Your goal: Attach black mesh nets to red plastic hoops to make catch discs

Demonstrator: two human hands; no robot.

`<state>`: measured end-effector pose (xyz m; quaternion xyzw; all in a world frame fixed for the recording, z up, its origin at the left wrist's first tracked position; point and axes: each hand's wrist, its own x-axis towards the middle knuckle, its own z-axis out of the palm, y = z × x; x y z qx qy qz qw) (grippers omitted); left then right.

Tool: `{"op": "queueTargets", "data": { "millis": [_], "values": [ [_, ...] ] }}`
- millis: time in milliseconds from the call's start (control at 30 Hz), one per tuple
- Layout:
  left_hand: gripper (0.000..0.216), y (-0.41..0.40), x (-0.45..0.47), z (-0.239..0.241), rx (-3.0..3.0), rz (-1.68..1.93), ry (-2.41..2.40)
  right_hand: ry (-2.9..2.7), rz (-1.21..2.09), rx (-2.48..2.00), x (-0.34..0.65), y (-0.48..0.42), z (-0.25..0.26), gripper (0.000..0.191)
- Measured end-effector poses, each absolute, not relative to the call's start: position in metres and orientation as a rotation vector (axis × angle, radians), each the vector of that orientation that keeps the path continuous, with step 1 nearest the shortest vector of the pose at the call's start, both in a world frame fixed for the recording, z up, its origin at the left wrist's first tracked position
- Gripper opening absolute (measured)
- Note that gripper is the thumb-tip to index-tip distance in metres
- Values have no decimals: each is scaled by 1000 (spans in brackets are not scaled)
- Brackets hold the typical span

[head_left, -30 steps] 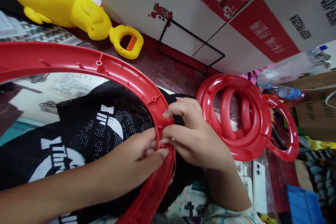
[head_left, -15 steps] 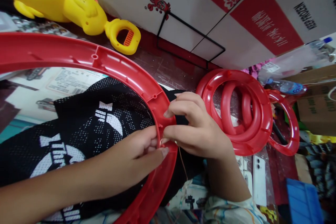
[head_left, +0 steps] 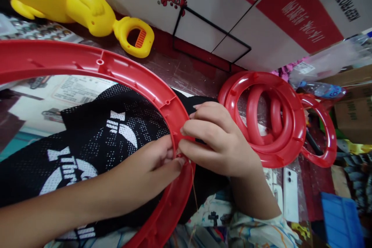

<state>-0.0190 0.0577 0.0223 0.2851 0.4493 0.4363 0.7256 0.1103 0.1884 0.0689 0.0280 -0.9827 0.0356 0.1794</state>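
Observation:
A large red plastic hoop [head_left: 139,79], its ribbed hollow side up, curves across the left and middle. Black mesh fabric with white lettering [head_left: 122,128] lies inside and under it. My left hand [head_left: 159,166] is closed on the hoop's inner rim, its thumb pressed into the channel. Opposite it, my right hand [head_left: 215,139] is closed with bent fingertips in the channel, close to the left thumb. A thin pale thread [head_left: 194,190] hangs down from between the hands. What the right fingertips pinch is hidden, though the thread runs from there.
Stacked red rings [head_left: 296,124] stand right of my right hand, with a smaller red ring [head_left: 329,135] behind. A yellow toy [head_left: 90,11] lies at upper left. White cartons [head_left: 197,27] and a black wire frame [head_left: 215,23] stand at the back. A white phone [head_left: 290,193] and blue bin [head_left: 341,217] are right.
My right fingers have curled in closer to the left thumb, deeper over the hoop's channel. The view has shifted slightly; the hoop stays in my left hand.

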Motion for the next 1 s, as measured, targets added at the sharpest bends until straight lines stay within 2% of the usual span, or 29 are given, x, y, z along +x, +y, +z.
{"op": "queueTargets", "data": {
  "millis": [100,233,367,500,600,900,1000],
  "values": [
    [13,58,-20,23,586,944,956,-2736,101,159,113,193,64,14],
    [15,58,-20,23,560,933,910,-2752,290,118,116,201,62,6],
    [14,57,-18,21,527,979,900,-2831,674,-113,122,208,73,11],
    [5,62,-21,17,503,1139,1074,-2582,1095,-448,129,194,87,2],
    [7,65,-27,20,564,1241,1211,-2449,1473,-606,128,166,85,17],
    [10,58,-30,26,644,1217,1424,-2203,1191,-727,112,102,54,46],
    [9,56,-30,26,628,1237,1418,-2164,1145,-726,110,95,46,48]
  ]
}}
